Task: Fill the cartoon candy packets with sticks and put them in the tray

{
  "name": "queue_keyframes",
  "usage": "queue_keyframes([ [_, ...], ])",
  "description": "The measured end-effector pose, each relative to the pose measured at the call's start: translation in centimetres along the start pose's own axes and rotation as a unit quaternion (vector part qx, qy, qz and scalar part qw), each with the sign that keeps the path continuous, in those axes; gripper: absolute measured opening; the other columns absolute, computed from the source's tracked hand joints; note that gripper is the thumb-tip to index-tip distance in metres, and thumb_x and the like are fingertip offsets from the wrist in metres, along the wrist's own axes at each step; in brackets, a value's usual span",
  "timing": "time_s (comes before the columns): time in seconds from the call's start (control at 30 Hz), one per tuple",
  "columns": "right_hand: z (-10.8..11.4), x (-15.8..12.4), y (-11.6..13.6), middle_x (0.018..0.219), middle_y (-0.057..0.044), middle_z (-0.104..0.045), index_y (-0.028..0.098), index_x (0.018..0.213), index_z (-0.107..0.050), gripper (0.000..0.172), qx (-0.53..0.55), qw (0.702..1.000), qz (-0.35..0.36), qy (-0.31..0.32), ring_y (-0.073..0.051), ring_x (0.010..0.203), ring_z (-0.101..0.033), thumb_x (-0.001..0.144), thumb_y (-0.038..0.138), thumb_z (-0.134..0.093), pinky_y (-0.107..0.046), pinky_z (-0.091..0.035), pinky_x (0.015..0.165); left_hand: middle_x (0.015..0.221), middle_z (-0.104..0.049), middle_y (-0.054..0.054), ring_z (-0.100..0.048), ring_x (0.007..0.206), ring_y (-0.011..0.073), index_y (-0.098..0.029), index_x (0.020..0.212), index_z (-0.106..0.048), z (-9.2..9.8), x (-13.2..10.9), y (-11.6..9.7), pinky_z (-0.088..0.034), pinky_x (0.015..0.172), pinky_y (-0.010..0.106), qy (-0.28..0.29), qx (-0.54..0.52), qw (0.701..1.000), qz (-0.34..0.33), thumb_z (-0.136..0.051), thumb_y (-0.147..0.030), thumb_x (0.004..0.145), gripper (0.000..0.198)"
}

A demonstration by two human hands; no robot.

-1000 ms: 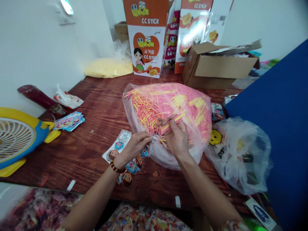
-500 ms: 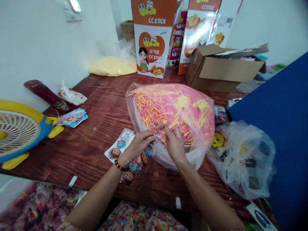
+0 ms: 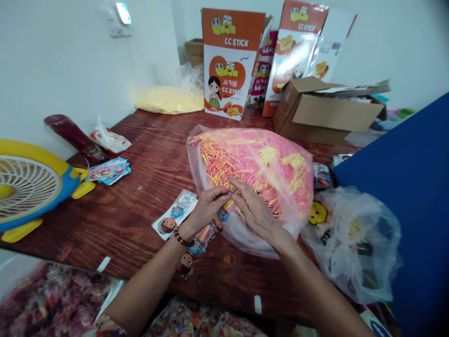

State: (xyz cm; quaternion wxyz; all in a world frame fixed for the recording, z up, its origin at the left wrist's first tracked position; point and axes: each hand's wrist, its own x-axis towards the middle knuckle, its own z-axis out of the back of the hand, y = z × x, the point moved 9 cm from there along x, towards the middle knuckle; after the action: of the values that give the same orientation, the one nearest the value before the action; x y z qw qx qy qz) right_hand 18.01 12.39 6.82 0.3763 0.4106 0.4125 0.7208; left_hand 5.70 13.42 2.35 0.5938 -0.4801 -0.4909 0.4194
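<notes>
Both my hands meet over the near edge of a clear bag (image 3: 242,234) heaped with thin pink and yellow sticks (image 3: 220,161). My left hand (image 3: 208,206), with a beaded bracelet at the wrist, is pinched closed on a small packet, mostly hidden by the fingers. Stretched out flat, the fingers of my right hand (image 3: 256,213) touch the packet end. A few yellow sticks show between the hands. Beneath my left wrist lie filled stick packets (image 3: 199,243) with brown cartoon heads. Beside it is a white card (image 3: 163,231) with a similar head.
At the left stand a yellow-blue fan (image 3: 35,187), a dark red bottle (image 3: 70,133) and a stack of printed cards (image 3: 110,172). Cartons (image 3: 228,61) and an opened brown box (image 3: 333,114) line the back. To the right are a white plastic bag (image 3: 379,234) and a blue panel (image 3: 403,154).
My right hand has gone from a bent-finger pinch to straighter, flatter fingers and shifted slightly left against the left hand. The view has tilted slightly. My left hand keeps its pinch.
</notes>
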Motion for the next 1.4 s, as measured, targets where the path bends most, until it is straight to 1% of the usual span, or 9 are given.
queue_keyframes([
  [0.13,1.1,0.0,-0.1,0.133,-0.005,-0.064,0.030,0.128,-0.061,0.037,-0.030,1.000,0.008,0.003,-0.024,0.123,-0.058,0.092,0.038,-0.061,-0.043,-0.045,0.105,0.082,-0.067,0.003,-0.058,0.076,0.0146,-0.016,0.085,-0.071,0.3,0.1,0.0,-0.048,0.073,0.026,-0.019,-0.016,1.000,-0.001,-0.066,-0.038,0.084,0.022],
  [0.27,2.6,-0.2,-0.3,0.084,-0.001,-0.070,0.023,0.091,-0.070,0.014,-0.082,0.996,0.000,-0.041,-0.018,0.077,-0.064,0.091,0.035,-0.063,-0.030,-0.050,0.070,0.084,-0.071,0.004,-0.061,0.079,0.0158,-0.017,0.090,-0.074,1.0,0.0,-0.8,-0.050,0.075,0.027,-0.019,-0.005,1.000,-0.016,-0.069,-0.037,0.084,0.022],
  [0.43,1.7,0.1,2.3,0.081,-0.001,-0.070,0.024,0.084,-0.072,0.014,-0.094,0.993,0.062,-0.027,-0.018,0.077,-0.064,0.091,0.032,-0.063,-0.030,-0.048,0.072,0.091,-0.071,0.005,-0.064,0.086,0.0165,-0.020,0.092,-0.076,2.9,-0.9,-3.8,-0.050,0.080,0.029,-0.039,0.043,0.992,-0.110,-0.064,-0.032,0.090,0.018],
  [0.57,0.3,0.5,1.6,0.075,0.000,-0.069,0.022,0.084,-0.072,0.012,-0.051,0.999,0.016,-0.010,-0.015,0.070,-0.062,0.089,0.028,-0.064,-0.027,-0.045,0.066,0.085,-0.067,0.003,-0.060,0.079,0.0137,-0.020,0.092,-0.075,4.4,-2.1,-5.2,-0.047,0.072,0.025,-0.044,0.111,0.986,-0.118,-0.062,-0.029,0.092,0.016],
  [0.77,-4.4,-0.9,-4.4,0.067,0.003,-0.064,0.019,0.080,-0.068,0.012,-0.040,0.991,-0.093,0.090,-0.012,0.064,-0.060,0.088,0.021,-0.059,-0.023,-0.040,0.061,0.071,-0.067,0.001,-0.058,0.067,0.0140,-0.017,0.082,-0.070,5.6,-4.6,1.2,-0.044,0.063,0.024,0.037,0.179,0.980,0.074,-0.057,-0.032,0.090,0.022],
  [0.87,-3.6,-1.5,-7.4,0.071,0.002,-0.067,0.019,0.081,-0.066,0.016,-0.135,0.980,-0.104,0.101,-0.012,0.065,-0.060,0.091,0.019,-0.054,-0.023,-0.038,0.062,0.070,-0.068,0.001,-0.060,0.065,0.0158,-0.018,0.076,-0.068,5.5,-6.4,5.8,-0.044,0.060,0.025,0.074,0.216,0.966,0.124,-0.052,-0.032,0.090,0.026],
  [0.97,0.9,-1.6,-10.3,0.079,-0.002,-0.070,0.019,0.088,-0.068,0.020,-0.307,0.940,-0.135,0.061,-0.015,0.072,-0.061,0.094,0.020,-0.049,-0.025,-0.036,0.064,0.085,-0.075,0.004,-0.068,0.081,0.0207,-0.020,0.086,-0.070,5.7,-7.3,8.4,-0.050,0.074,0.029,0.067,0.293,0.947,0.116,-0.052,-0.029,0.089,0.021],
  [1.13,8.2,-2.2,-14.3,0.097,-0.013,-0.070,0.013,0.096,-0.069,0.025,-0.565,0.800,-0.179,0.092,-0.023,0.088,-0.061,0.093,0.012,-0.044,-0.030,-0.040,0.074,0.104,-0.076,0.009,-0.070,0.097,0.0248,-0.021,0.105,-0.069,6.0,-7.5,9.3,-0.052,0.089,0.036,0.029,0.360,0.929,0.085,-0.051,-0.029,0.089,0.025],
  [1.4,8.7,-2.2,-15.7,0.107,-0.016,-0.064,0.013,0.102,-0.069,0.027,-0.650,0.741,-0.101,0.136,-0.028,0.104,-0.054,0.097,0.017,-0.043,-0.036,-0.041,0.088,0.108,-0.075,0.009,-0.069,0.100,0.0246,-0.021,0.112,-0.068,5.6,-7.1,7.9,-0.052,0.091,0.037,0.029,0.370,0.927,0.062,-0.050,-0.036,0.092,0.030],
])
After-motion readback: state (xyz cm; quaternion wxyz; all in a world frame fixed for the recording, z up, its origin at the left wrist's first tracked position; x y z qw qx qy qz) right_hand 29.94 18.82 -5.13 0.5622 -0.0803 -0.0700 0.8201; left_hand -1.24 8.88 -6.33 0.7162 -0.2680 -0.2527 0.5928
